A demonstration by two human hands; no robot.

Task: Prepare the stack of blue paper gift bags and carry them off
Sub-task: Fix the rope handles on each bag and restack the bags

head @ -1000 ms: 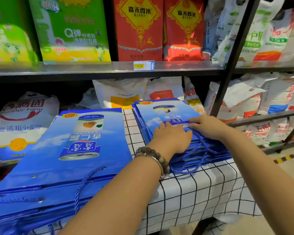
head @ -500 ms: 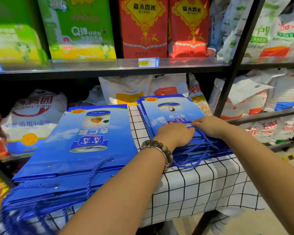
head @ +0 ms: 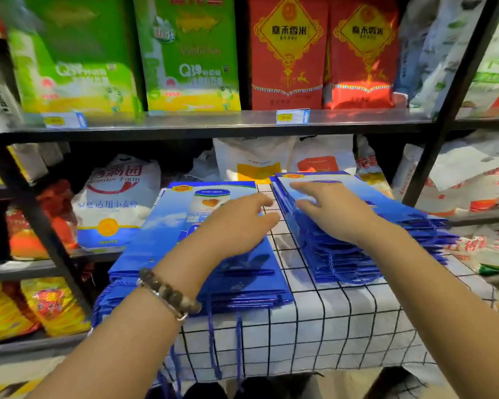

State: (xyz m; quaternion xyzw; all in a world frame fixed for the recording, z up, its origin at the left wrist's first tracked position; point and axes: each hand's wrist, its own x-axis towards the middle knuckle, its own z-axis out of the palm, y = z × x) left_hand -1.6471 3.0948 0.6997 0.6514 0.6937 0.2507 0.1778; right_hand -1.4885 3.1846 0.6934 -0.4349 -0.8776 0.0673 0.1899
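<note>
Two stacks of flat blue paper gift bags lie on a checked tablecloth [head: 343, 326]. The left stack [head: 162, 234] is larger, its cord handles hanging over the front edge. The right stack [head: 386, 226] is fanned out a little. My left hand [head: 236, 223], with a bead bracelet at the wrist, hovers over the right side of the left stack, fingers loosely spread and holding nothing. My right hand [head: 329, 208] lies flat on top of the right stack, fingers stretched toward its far end.
Black metal shelving [head: 213, 125] stands right behind the table, holding green [head: 185, 53] and red rice bags [head: 288, 53] above and white flour sacks [head: 116, 203] below. An upright post [head: 444, 110] rises at the right.
My left hand has left the right stack and moved left over the other stack. My right hand slid further up the right stack. The view shifted to the left.
</note>
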